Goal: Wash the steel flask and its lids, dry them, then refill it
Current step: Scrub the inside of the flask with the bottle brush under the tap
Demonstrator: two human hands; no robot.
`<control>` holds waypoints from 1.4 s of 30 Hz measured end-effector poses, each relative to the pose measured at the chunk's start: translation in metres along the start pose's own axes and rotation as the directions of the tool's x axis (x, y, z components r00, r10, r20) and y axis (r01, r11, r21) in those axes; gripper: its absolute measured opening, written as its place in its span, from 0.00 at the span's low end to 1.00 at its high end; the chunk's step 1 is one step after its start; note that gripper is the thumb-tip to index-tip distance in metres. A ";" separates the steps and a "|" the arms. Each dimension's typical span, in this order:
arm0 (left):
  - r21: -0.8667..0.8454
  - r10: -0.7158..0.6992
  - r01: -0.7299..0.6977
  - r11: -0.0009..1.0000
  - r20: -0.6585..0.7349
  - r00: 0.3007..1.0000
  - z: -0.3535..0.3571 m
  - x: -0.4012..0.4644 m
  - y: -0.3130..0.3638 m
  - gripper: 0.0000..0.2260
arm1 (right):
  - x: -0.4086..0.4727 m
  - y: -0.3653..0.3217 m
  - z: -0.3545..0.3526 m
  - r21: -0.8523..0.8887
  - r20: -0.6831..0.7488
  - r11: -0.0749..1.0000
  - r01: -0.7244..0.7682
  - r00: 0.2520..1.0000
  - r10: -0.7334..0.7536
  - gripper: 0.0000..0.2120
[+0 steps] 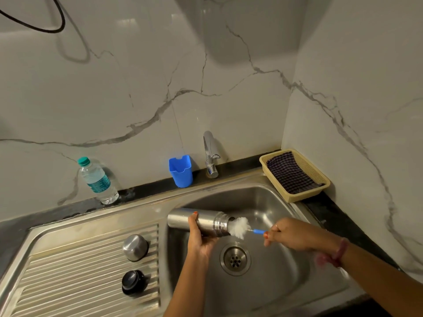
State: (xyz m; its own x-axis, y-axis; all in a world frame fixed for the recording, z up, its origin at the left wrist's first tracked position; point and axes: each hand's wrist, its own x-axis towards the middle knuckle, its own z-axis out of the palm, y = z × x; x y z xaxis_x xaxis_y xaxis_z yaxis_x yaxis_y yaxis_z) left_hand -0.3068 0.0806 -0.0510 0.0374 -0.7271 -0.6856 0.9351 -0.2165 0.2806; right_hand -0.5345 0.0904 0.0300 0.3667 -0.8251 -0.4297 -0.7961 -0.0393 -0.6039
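Scrubbing out a steel flask [201, 221] over a kitchen sink [286, 282], a person holds it on its side with the left hand [199, 239], fingers wrapped around the body, its open mouth facing right. The right hand [287, 234] pinches the blue handle of a bottle brush [240, 227], whose white bristles sit right at the mouth, partly inside. The flask's two lids wait on the ribbed draining board to the left: a steel cup lid [135, 247] and, nearer the camera, a black stopper [132, 282], both well apart from the flask. The tap [210, 154] behind the sink shows no running water. A water bottle [97, 180] stands on the counter at left, and a checked cloth [290, 173] lies in a basket [297, 197] at right. The work appears to be at the washing stage, with the inside being cleaned. Next would likely come pushing the brush deeper and twisting it, then rinsing, which calls for a steady hold on the wet steel.
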 end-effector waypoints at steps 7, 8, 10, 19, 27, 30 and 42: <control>-0.008 -0.018 0.019 1.000 0.009 1.000 0.007 -0.003 -0.007 0.20 | 0.010 -0.002 0.018 -0.271 -0.186 0.962 0.039 0.978 -0.092 0.15; -0.001 -0.027 0.027 1.000 0.010 1.000 0.007 -0.004 -0.010 0.19 | 0.011 -0.004 0.025 -0.417 -0.262 0.908 0.050 0.949 -0.172 0.15; 0.016 -0.043 0.042 0.999 0.010 0.999 0.008 -0.005 -0.014 0.18 | 0.011 -0.008 0.037 -0.649 -0.303 0.755 0.089 0.880 -0.364 0.14; 0.043 -0.028 0.028 0.999 0.018 0.999 -0.002 -0.004 -0.011 0.17 | 0.006 0.008 0.014 -0.852 -0.162 0.475 0.219 0.753 -0.638 0.19; 0.040 0.055 -0.057 0.998 0.054 0.997 -0.004 0.002 -0.006 0.19 | -0.007 0.011 0.018 0.442 0.160 0.873 -0.206 0.976 0.149 0.14; 0.008 0.033 -0.034 0.999 0.081 0.996 -0.002 -0.001 -0.009 0.17 | -0.013 0.003 0.015 0.731 0.448 0.497 -0.468 0.878 0.168 0.14; 0.021 -0.042 0.041 0.999 0.050 0.998 0.000 -0.013 -0.016 0.19 | -0.012 -0.005 0.024 -0.886 -0.159 0.437 0.157 0.781 -0.604 0.12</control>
State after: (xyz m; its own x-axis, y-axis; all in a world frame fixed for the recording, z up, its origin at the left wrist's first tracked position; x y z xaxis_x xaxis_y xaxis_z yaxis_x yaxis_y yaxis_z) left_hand -0.3225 0.0931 -0.0467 -0.0197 -0.7491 -0.6621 0.9284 -0.2595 0.2660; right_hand -0.5236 0.1145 0.0218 0.6905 -0.7105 0.1354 -0.7165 -0.6462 0.2629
